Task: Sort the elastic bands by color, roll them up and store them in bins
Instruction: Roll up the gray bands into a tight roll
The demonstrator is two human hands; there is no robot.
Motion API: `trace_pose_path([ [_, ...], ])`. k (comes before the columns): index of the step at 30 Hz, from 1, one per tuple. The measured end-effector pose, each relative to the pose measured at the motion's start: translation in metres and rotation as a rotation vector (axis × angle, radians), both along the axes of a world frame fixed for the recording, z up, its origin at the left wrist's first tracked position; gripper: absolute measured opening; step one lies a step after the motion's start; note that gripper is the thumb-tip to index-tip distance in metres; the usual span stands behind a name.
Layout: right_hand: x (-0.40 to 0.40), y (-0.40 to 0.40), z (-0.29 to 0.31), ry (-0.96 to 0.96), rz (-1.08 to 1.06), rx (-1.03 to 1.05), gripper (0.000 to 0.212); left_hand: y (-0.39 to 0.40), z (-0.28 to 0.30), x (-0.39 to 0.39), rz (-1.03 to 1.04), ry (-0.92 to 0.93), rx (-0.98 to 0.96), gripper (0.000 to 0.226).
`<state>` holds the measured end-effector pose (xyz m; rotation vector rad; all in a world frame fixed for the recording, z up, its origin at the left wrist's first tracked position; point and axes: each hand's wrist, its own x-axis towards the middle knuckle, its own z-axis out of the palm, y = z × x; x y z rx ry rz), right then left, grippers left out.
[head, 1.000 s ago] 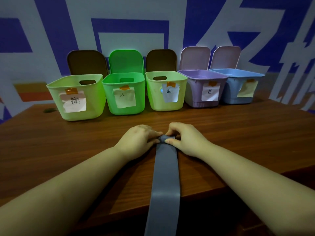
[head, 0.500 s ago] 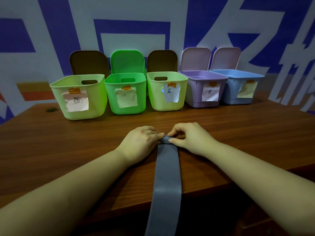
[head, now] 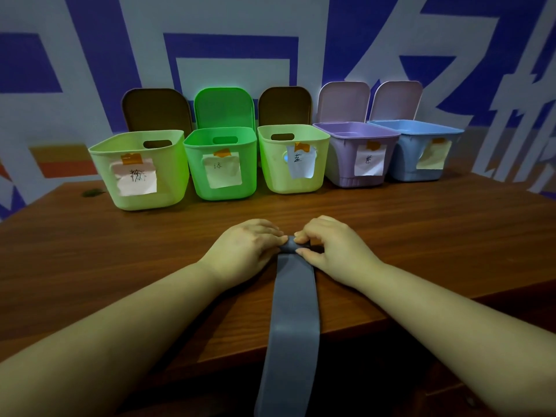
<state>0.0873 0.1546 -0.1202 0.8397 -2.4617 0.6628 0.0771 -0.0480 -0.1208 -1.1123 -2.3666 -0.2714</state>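
A grey-blue elastic band lies lengthwise on the wooden table and hangs over its front edge. Its far end is curled into a small roll between my hands. My left hand pinches the roll's left side, fingers curled over it. My right hand pinches the right side between thumb and fingertips. Several labelled bins stand in a row at the back: a light green bin, a green bin, a second light green bin, a purple bin and a blue bin.
Each bin carries a taped paper label and has a lid propped upright behind it against the blue and white wall. A small dark green scrap lies on the table left of the bins. The table's front edge runs just below my forearms.
The roll at the band's far end has grown slightly as both hands turn it towards me. The hands stay in nearly the same place.
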Motion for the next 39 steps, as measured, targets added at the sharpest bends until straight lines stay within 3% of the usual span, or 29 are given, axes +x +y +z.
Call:
trace_pose_path([
  [4,0.002,0.002,-0.002,0.014,0.013,-0.03,0.01,-0.001,-0.002,0.0,-0.003,0.052,0.021,0.021],
  [8,0.004,0.002,-0.004,0.06,0.047,-0.063,0.006,0.003,0.0,0.006,0.022,-0.026,0.214,0.025],
  [10,0.005,0.002,-0.004,0.072,0.051,-0.054,0.005,0.007,0.003,0.006,0.077,-0.117,0.304,0.018],
  [13,0.005,0.002,-0.003,0.084,0.043,-0.023,0.005,0.01,0.009,0.001,0.198,-0.406,0.453,0.013],
  [15,0.004,0.002,-0.002,0.086,0.029,-0.014,0.005,0.01,0.01,-0.004,0.214,-0.584,0.443,0.024],
  [19,0.007,0.002,-0.004,0.085,0.026,-0.028,0.007,0.011,0.012,-0.002,0.192,-0.723,0.388,0.025],
  [22,0.011,0.002,0.003,0.012,0.008,-0.057,0.009,0.013,0.017,0.002,0.236,-0.604,0.297,0.023],
  [26,0.006,0.003,0.025,-0.258,-0.044,-0.193,0.012,0.014,0.02,0.012,0.204,-0.479,0.25,0.024],
  [31,-0.001,0.003,0.025,-0.505,-0.134,-0.084,0.023,0.014,0.02,0.02,0.175,-0.359,0.221,0.028],
  [39,0.021,0.004,0.011,-0.266,-0.1,-0.024,0.023,0.009,0.017,0.024,0.124,-0.411,0.361,0.009],
])
